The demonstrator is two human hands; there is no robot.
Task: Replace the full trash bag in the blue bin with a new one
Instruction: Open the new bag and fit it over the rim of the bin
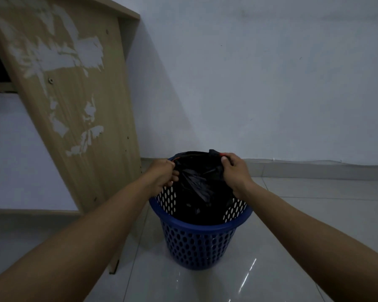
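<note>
A blue perforated plastic bin (200, 243) stands on the tiled floor near the wall. Inside it sits a black trash bag (198, 188) with a thin red drawstring along its top edge. My left hand (164, 174) grips the bag's edge at the bin's left rim. My right hand (235, 170) pinches the bag's edge and red string at the far right rim. The bag's mouth is pulled inward off the near rim, so the bin's white-lit holes show on both sides. What the bag holds is hidden.
A worn wooden desk side panel (74, 105) stands just left of the bin, its foot close to the bin's base. A pale wall (271, 83) runs behind. Glossy floor tiles (292, 269) spread to the right and front.
</note>
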